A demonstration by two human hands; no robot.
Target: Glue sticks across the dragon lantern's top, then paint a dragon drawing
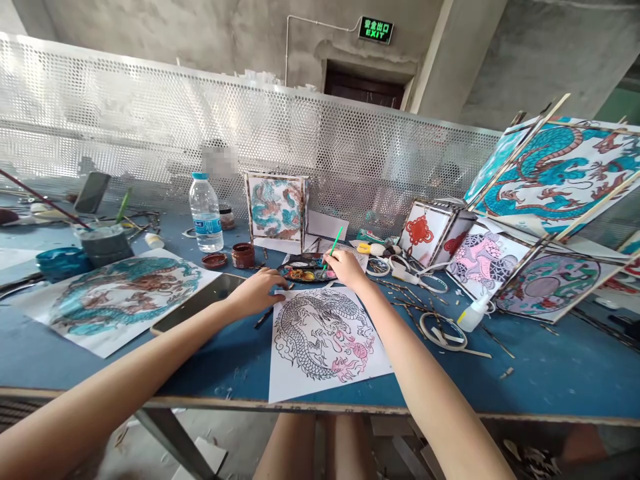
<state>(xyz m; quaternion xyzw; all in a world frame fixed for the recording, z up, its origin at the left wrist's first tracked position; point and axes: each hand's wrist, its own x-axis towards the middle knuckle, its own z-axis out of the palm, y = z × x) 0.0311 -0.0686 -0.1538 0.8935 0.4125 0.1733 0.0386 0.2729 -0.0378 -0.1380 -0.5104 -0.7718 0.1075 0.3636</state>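
My right hand (346, 268) is closed round a thin green paintbrush (337, 241), its lower end over a dark paint palette (300, 273) with several colours in it. Left of the palette, my left hand (260, 293) lies palm down with its fingers stretched out. Its thumb is by the upper left corner of a white sheet (287, 383) printed with a coiled dragon in black outline. Pink paint covers part of the dragon at the sheet's lower right. Under my left forearm lies a dark phone or tablet (200, 303), partly covered.
A water bottle (205, 217) and a brown paint jar (243, 255) stand behind my left hand. A painted dragon sheet (107, 333) lies at left, near a blue paint jar (63, 265). Painted lanterns (427, 230), a tape roll (445, 343) and a glue bottle (473, 313) occupy the right.
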